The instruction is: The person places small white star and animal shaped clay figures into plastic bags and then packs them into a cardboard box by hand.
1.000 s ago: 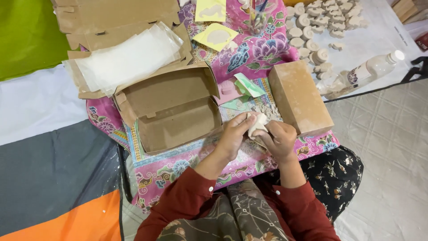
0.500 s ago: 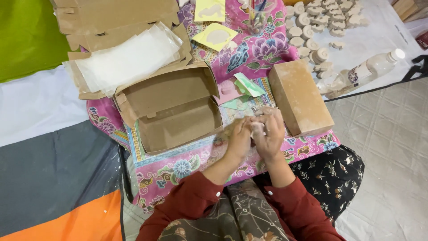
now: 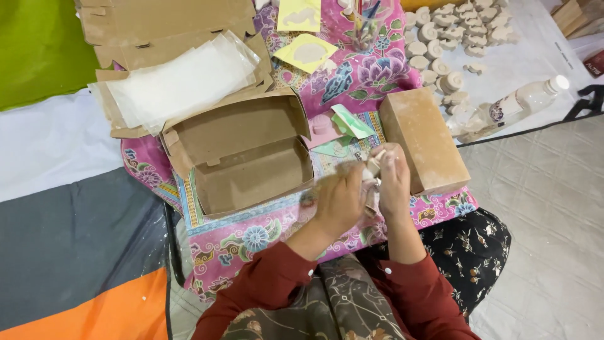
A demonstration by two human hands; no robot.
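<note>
**Between two hands, a small pale piece over the patterned cloth**

Near the middle of the scene, just above the person's lap, both hands close together around a small pale piece (image 3: 372, 169), of which only a whitish tip shows between the fingers. The left hand (image 3: 340, 200) is curled, its fingers folded in against the piece; the right hand (image 3: 393, 182) is likewise closed around it from the right side, thumb and fingers pinching. What exactly the piece is cannot be told, as the hands are blurred and hide most of it.

Under the hands lies a pink floral cloth (image 3: 251, 242). Just left of them sits an open brown cardboard box (image 3: 251, 173), lid folded back to the far side, with nothing visible inside. Just right of the hands rests a closed brown block-shaped box (image 3: 423, 140), dusted pale. Between the two boxes lie green paper scraps (image 3: 349, 123).

Farther off on the left, flattened cardboard boxes (image 3: 163, 25) carry a stack of clear plastic bags (image 3: 179, 82). Two yellow cards (image 3: 306, 51) lie on the far part of the cloth. At the far right, a spread of small white moulded figures (image 3: 450, 38) covers a white sheet, and a clear plastic bottle (image 3: 516, 104) with a white cap lies on its side nearby.
</note>
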